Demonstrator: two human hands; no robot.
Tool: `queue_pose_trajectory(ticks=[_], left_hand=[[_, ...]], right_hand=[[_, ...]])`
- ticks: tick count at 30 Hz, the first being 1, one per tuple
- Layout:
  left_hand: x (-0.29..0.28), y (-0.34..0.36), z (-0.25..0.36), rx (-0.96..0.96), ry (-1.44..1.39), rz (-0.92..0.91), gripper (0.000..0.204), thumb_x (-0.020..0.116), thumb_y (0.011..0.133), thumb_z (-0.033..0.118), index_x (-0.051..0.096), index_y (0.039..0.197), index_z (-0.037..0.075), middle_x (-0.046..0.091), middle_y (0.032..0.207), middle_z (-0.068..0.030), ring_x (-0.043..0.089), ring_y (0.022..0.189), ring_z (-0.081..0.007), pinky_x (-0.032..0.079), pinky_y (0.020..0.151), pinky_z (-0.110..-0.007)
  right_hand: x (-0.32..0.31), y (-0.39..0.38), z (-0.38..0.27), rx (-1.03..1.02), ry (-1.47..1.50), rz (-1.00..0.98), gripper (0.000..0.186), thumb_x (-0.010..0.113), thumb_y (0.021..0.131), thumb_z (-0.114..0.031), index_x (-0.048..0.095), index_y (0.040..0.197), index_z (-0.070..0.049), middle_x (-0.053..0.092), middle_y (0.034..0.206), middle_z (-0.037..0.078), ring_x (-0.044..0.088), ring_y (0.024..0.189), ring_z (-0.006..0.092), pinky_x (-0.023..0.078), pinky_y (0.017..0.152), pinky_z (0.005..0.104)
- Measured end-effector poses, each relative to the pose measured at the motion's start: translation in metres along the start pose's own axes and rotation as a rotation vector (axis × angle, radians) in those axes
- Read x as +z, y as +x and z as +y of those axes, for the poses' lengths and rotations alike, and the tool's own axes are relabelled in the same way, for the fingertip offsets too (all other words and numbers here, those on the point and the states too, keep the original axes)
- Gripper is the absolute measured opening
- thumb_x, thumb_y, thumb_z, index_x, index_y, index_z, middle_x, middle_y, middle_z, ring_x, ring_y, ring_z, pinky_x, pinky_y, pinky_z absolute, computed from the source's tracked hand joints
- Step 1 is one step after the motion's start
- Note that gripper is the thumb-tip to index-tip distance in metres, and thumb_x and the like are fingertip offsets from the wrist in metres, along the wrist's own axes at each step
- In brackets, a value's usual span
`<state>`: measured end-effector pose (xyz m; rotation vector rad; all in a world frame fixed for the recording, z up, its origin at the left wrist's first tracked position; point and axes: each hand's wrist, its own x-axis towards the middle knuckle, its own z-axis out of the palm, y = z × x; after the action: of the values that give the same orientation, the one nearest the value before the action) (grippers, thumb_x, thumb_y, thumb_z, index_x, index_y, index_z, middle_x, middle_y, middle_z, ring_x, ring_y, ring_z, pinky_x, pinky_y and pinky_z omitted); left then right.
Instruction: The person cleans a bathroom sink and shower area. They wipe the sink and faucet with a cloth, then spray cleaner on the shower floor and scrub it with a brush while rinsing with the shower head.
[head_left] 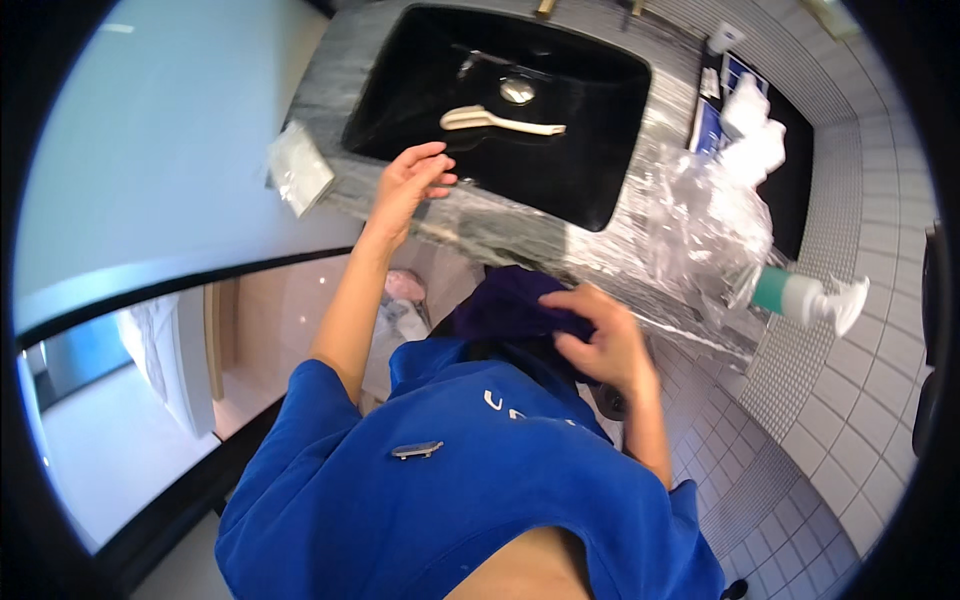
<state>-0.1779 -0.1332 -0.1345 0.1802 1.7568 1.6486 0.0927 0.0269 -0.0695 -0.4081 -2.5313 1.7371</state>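
My left hand (408, 188) hangs over the near left edge of the black sink (590, 190), fingers loosely bent and apart, with nothing in it. A pale long-handled brush (500, 123) lies in the sink below the round metal drain (517, 90), its bristles not distinguishable. My right hand (605, 340) is in front of the counter, beside a dark purple cloth (505, 305). Its thumb and forefinger are spread apart at the cloth's right side; whether they touch it I cannot tell.
Grey marbled counter (470, 215) surrounds the sink. A clear-wrapped packet (300, 168) sits at its left end. To the right are crumpled clear plastic (705, 215), white bundles (755, 140) and a green-and-white pump bottle (800, 295). A glass panel (150, 180) stands left.
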Motion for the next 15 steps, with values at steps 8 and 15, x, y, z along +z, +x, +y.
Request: queue_pose_trajectory(ticks=[8,15], left_hand=[[-0.123,-0.074,-0.013,0.079,-0.229,0.495,0.029,0.060,0.090,0.020,0.057,0.113,0.003,0.064,0.098,-0.0075,0.062,0.084,-0.0139,0.050,0.071,-0.026],[-0.198,-0.292,0.171,1.011,0.873,0.838,0.028,0.054,0.093,0.020,0.056,0.112,0.000,0.063,0.098,-0.0073,0.059,0.085,-0.0167,0.048,0.077,-0.029]], right_hand=[[0.000,0.067,0.013,-0.161,-0.645,-0.031,0.048,0.064,0.066,-0.010,0.061,0.114,-0.012,0.055,0.115,0.015,0.054,0.105,0.0311,0.046,0.085,0.0388],[0.019,0.074,0.030,-0.157,-0.924,-0.221,0.058,0.074,0.073,-0.034,0.055,0.123,-0.012,0.044,0.133,0.021,0.039,0.124,0.0378,0.027,0.104,0.0520]])
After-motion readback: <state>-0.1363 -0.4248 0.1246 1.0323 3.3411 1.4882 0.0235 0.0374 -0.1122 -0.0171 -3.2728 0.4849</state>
